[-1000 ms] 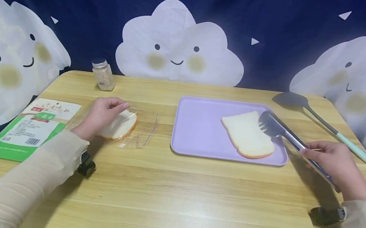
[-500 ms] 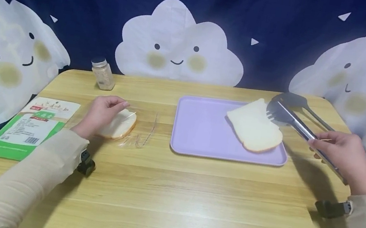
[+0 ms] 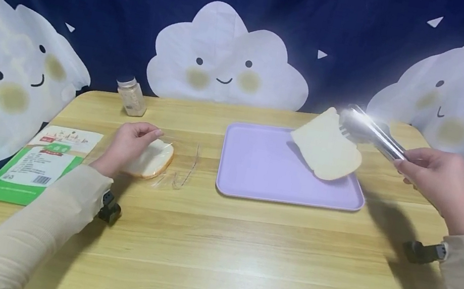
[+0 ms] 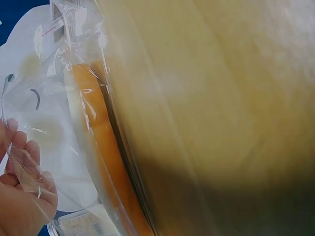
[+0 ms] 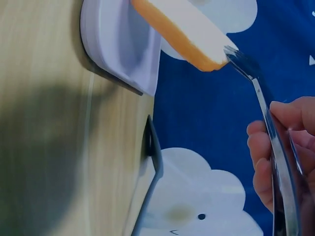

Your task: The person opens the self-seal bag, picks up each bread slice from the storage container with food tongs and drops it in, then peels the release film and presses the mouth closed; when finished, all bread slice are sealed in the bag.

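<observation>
In the head view my left hand pinches the upper edge of a clear plastic bag. Inside the bag lies a slice of bread, its brown crust showing through the film in the left wrist view. My right hand grips metal tongs with dark, fork-like tips. Those tips hold a second slice of bread by its right edge. That slice hangs tilted above the right part of a purple tray, clear of its surface.
A green and white packet lies on the left of the wooden table. Behind it stands a small capped jar. A dark-headed turner lies right of the tray, mostly hidden by my right hand and tongs in the head view.
My right hand and the tongs have risen, lifting the bread slice off the tray and tilting it. The left hand has stayed at the bag.
</observation>
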Action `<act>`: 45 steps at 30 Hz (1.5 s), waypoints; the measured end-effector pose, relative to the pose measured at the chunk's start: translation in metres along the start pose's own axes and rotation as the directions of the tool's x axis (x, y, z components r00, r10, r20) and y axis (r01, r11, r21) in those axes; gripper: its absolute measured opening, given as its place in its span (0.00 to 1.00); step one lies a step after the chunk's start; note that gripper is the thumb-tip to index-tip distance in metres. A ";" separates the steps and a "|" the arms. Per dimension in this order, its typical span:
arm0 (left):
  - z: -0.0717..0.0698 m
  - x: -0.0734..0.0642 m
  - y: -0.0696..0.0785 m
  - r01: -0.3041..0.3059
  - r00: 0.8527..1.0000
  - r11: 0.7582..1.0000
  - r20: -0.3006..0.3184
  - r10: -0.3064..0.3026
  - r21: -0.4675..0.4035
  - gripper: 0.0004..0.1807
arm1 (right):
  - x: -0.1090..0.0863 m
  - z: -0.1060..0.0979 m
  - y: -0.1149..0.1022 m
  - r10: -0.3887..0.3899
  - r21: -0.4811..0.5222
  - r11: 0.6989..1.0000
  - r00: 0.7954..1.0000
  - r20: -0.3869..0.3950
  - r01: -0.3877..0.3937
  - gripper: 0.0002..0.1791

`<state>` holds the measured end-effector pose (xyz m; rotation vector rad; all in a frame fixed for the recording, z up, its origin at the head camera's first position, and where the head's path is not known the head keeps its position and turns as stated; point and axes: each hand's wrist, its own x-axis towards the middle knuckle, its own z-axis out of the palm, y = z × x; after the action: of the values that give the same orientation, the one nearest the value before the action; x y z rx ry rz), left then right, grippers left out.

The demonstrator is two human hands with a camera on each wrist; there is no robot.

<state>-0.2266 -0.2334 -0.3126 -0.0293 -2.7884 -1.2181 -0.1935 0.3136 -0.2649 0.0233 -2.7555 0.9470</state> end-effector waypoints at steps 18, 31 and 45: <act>0.003 -0.001 -0.003 -0.028 0.999 1.000 -0.035 0.028 0.011 0.18 | -0.006 0.013 -0.034 -0.328 -0.234 0.926 0.939 -0.106 0.297 0.08; 0.003 -0.002 -0.002 -0.032 0.999 0.999 -0.037 0.032 0.004 0.17 | -0.012 0.013 -0.050 -0.541 -0.274 0.820 0.837 -0.083 0.503 0.12; 0.003 -0.003 -0.002 -0.025 0.999 0.999 -0.042 0.026 0.022 0.16 | -0.016 0.013 -0.051 -0.668 -0.352 0.708 0.743 -0.053 0.612 0.14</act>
<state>-0.2244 -0.2322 -0.3163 -0.0374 -2.7560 -1.1691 -0.1764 0.2643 -0.2476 0.7627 -2.3945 0.2909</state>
